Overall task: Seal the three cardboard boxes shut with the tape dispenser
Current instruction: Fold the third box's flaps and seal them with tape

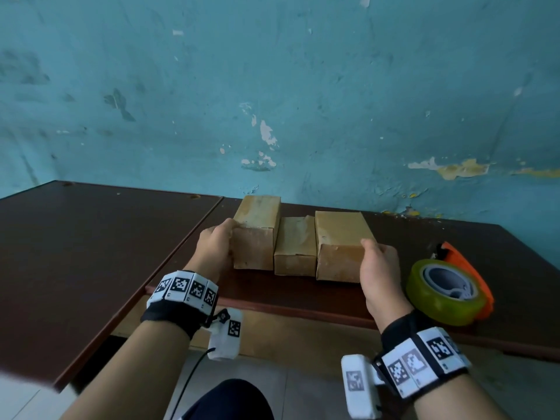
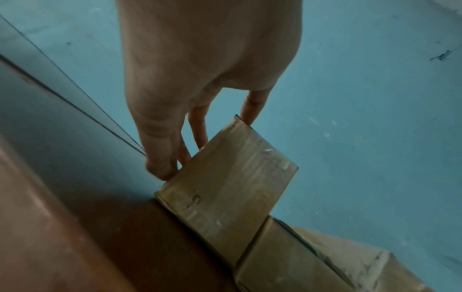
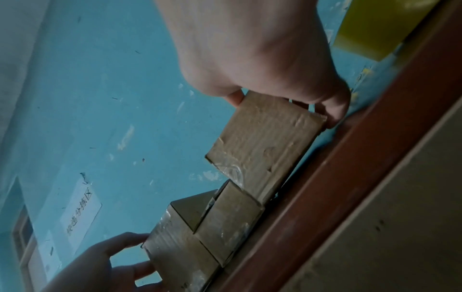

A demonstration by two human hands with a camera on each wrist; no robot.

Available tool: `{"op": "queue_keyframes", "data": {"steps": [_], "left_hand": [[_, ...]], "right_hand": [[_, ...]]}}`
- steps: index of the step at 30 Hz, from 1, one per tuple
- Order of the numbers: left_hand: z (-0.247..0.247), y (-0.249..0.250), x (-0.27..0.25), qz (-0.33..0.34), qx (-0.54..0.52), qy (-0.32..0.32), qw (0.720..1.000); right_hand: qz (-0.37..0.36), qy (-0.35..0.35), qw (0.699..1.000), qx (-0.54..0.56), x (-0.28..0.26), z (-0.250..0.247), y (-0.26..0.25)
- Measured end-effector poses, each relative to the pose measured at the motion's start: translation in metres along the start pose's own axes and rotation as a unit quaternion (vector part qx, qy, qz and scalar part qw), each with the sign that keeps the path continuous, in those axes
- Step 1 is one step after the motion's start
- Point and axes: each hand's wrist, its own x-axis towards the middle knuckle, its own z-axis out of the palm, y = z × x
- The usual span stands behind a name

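Observation:
Three cardboard boxes stand side by side on the brown table: a left box, a lower middle box and a right box. My left hand presses straight fingers against the outer side of the left box, thumb at its top edge. My right hand grips the near right corner of the right box, thumb on top, fingers curled round its side. The tape dispenser, orange with a yellowish roll, lies on the table right of my right hand, with neither hand on it.
A blue, flaking wall rises right behind the boxes. A seam runs between two table tops left of the boxes. The front edge of the right table is close to my wrists. A paper label hangs on the wall.

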Motion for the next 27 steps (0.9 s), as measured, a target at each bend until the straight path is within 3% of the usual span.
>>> {"op": "queue_keyframes", "data": {"steps": [3,8,13,22,27], "left_hand": [[-0.002,-0.016,0.025,-0.007,-0.033,-0.028,0.999],[0.014,0.0,-0.012,0.029,-0.057,-0.097,0.993],[0.023,0.003,-0.013,0.048,-0.017,-0.08,0.996],[0.038,-0.013,0.012,0.018,0.051,-0.089,0.995],[0.048,-0.001,0.006,-0.019,0.053,-0.128,0.99]], "right_hand": [[0.001,-0.009,1.0,-0.02,0.0,-0.003,0.002],[-0.035,-0.027,0.998,-0.049,0.001,-0.009,0.004],[-0.056,-0.023,0.996,-0.07,0.011,-0.013,0.002],[-0.013,-0.023,0.997,-0.071,0.024,-0.022,0.002],[0.067,-0.047,0.994,-0.069,0.039,-0.02,-0.003]]}}
